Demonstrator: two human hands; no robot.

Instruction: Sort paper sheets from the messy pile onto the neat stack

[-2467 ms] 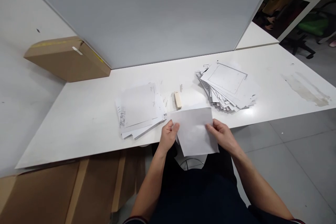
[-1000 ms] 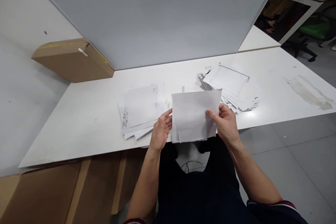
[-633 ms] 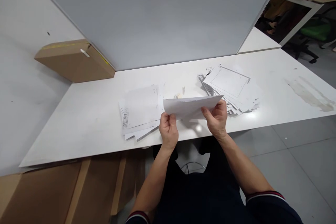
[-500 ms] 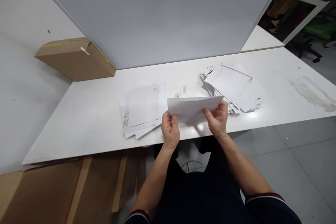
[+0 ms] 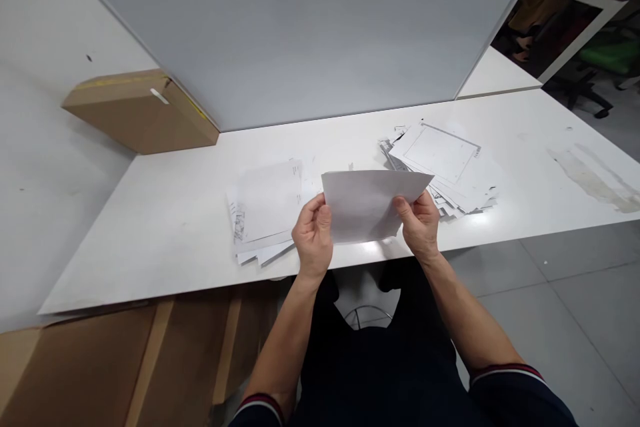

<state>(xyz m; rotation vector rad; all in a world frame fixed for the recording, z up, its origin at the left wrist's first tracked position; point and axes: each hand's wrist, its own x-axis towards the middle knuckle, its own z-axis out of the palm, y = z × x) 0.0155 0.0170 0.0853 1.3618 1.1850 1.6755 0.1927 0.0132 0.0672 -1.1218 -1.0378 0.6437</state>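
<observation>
Both my hands hold a white sheet of paper (image 5: 367, 203) upright over the near edge of the white table (image 5: 165, 227). My left hand (image 5: 313, 239) pinches its left edge, and my right hand (image 5: 421, 224) grips its right edge. A neat pile of papers (image 5: 267, 203) lies just left of my left hand. A fanned, messier stack of printed sheets (image 5: 443, 163) lies beyond my right hand. The small stapler seen earlier is hidden behind the held sheet.
A grey partition panel (image 5: 300, 33) stands along the table's back. A brown cardboard box (image 5: 140, 110) rests at the left against the wall. Flattened cardboard (image 5: 100, 360) lies under the table's left side. A stained patch (image 5: 595, 173) marks the table's right end.
I lifted the sheet from my lap to the table edge, tipped it nearly flat, then raised it upright again. It now covers the stapler.
</observation>
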